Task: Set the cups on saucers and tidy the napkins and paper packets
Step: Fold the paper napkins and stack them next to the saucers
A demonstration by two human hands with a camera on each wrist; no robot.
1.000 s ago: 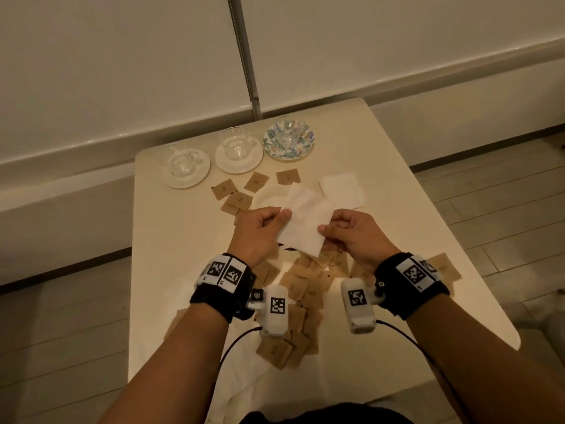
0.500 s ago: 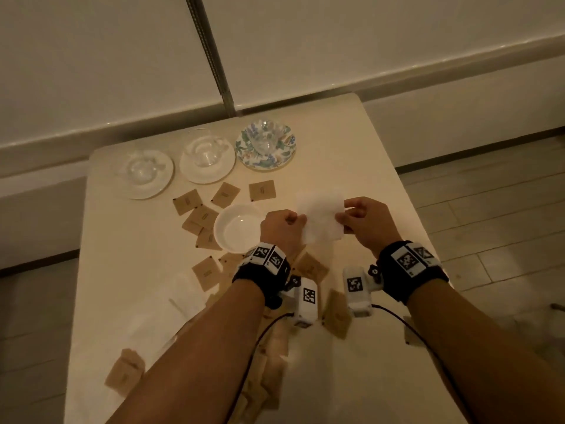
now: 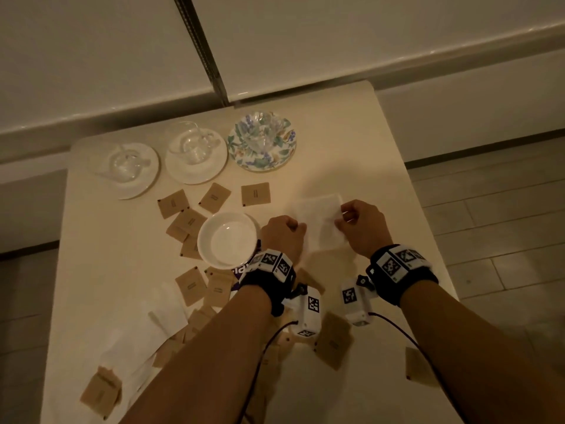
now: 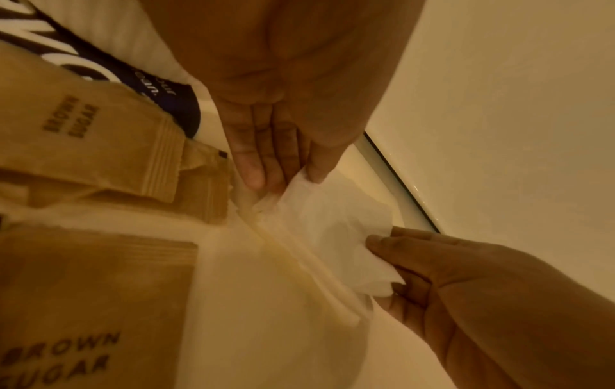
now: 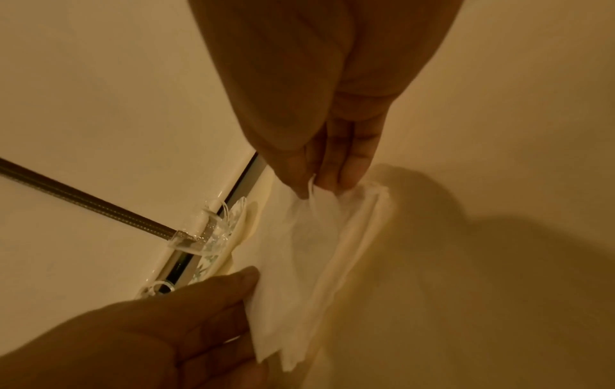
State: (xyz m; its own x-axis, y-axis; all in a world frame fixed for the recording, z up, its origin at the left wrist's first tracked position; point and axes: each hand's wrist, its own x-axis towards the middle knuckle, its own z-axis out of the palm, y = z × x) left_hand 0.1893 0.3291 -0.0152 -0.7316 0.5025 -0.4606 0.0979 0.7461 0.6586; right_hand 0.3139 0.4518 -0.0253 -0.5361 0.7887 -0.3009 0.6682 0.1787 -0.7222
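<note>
Item: white paper napkin (image 3: 321, 223), held by both hands at the 3 o'clock side of the cream table (image 3: 360, 148). Left hand (image 3: 282, 235) pinches its left edge between thumb and curled fingers; right hand (image 3: 362, 224) pinches its right edge likewise. Against half a second ago the napkin sits lower and flatter over the tabletop, its far edge lying on a second folded napkin (image 5: 366, 223) beneath; the hands stand about as far apart as before. A second ago the napkin was held up over the packets, nearer the person

Fixed stock, unchanged: three glass cups on saucers along the 12 o'clock edge: two on white saucers (image 3: 134, 169) (image 3: 195, 160), one on a floral saucer (image 3: 261, 145). An empty white saucer (image 3: 227, 240) lies just left of the left hand

Loose stock: brown sugar packets (image 3: 255, 194) scattered from centre toward 7 o'clock; one packet (image 3: 417, 365) near the 4 o'clock edge; more white napkins (image 3: 165, 316) at 8 o'clock

Room: bare tabletop runs from the napkin to the 3 o'clock edge and toward the floral saucer at 12 o'clock; the left margin at 9 o'clock is also bare
</note>
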